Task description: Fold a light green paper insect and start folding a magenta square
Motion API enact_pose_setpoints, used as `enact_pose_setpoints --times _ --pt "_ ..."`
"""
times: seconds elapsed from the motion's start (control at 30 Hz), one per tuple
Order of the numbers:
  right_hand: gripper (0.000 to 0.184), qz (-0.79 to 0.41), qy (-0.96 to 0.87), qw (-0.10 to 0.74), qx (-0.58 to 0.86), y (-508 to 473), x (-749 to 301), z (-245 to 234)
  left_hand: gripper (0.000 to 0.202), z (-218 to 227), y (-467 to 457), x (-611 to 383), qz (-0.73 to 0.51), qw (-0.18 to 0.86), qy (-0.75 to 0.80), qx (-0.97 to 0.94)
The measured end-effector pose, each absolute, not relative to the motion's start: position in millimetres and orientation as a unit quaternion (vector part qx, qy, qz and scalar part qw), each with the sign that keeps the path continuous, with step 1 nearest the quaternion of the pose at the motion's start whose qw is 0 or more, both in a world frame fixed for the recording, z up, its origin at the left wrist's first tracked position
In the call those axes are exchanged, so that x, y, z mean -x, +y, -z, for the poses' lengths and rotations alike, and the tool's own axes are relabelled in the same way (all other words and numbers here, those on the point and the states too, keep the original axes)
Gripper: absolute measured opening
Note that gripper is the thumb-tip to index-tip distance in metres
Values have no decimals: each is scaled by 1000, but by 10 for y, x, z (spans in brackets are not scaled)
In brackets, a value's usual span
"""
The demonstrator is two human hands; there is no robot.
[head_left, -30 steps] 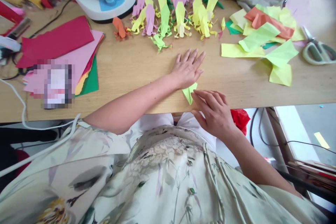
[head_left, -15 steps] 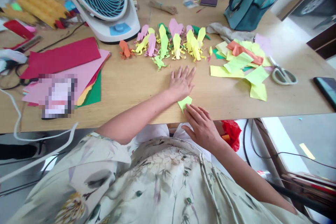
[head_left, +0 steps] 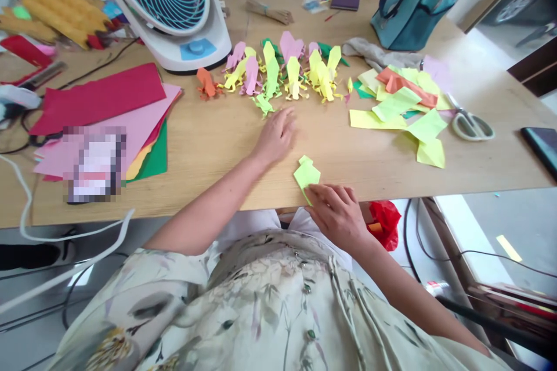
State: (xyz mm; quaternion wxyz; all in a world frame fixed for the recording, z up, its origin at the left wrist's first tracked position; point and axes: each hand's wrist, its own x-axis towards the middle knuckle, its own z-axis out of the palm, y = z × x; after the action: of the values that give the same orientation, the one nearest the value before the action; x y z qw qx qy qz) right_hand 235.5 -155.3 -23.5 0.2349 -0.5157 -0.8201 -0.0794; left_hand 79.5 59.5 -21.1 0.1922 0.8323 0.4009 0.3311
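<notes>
A piece of folded light-green paper lies near the table's front edge, with a pointed lower end and a small tab at the top. My right hand has its fingers closed on the paper's lower right part, hiding some of it. To the upper left, my left hand is over the table, slightly blurred, with loosely bent fingers and nothing in them. Its fingertips come close to a green folded paper frog. Several other folded paper figures stand behind, such as a pink one and an orange one.
Coloured paper sheets and a fan occupy the left side. On the right are paper scraps, scissors and a phone. A teal bag stands at the back right; a red plastic bag is below the table edge.
My left hand has lifted off the paper area and moved left, its fingers no longer spread flat. More of the green paper shows. My right hand has shifted slightly down.
</notes>
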Motion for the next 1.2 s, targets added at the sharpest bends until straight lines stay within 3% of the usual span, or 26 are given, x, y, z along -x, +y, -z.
enact_pose_setpoints --times 0.17,0.4,0.57,0.63,0.8,1.03,1.2 --pt "29 100 -833 258 479 -1576 -2370 259 30 103 487 -786 -368 220 378 -821" --pt "50 209 -796 311 476 -1225 -2620 10 23 -38 355 -787 -384 337 358 -782" --pt "53 279 -782 315 460 -952 -2653 -152 43 -154 257 -775 -280 644 305 -644" --pt "51 272 -809 306 421 -897 -2599 -159 45 -180 244 -779 -272 704 271 -597" --pt "48 184 -843 302 406 -764 -2625 -127 45 -137 303 -785 -329 666 319 -589" --pt "42 111 -855 296 411 -372 -2914 -119 56 -79 366 -781 -312 621 359 -623" --pt "31 111 -878 260 387 -262 -2941 -138 44 -34 364 -774 -287 628 359 -628"
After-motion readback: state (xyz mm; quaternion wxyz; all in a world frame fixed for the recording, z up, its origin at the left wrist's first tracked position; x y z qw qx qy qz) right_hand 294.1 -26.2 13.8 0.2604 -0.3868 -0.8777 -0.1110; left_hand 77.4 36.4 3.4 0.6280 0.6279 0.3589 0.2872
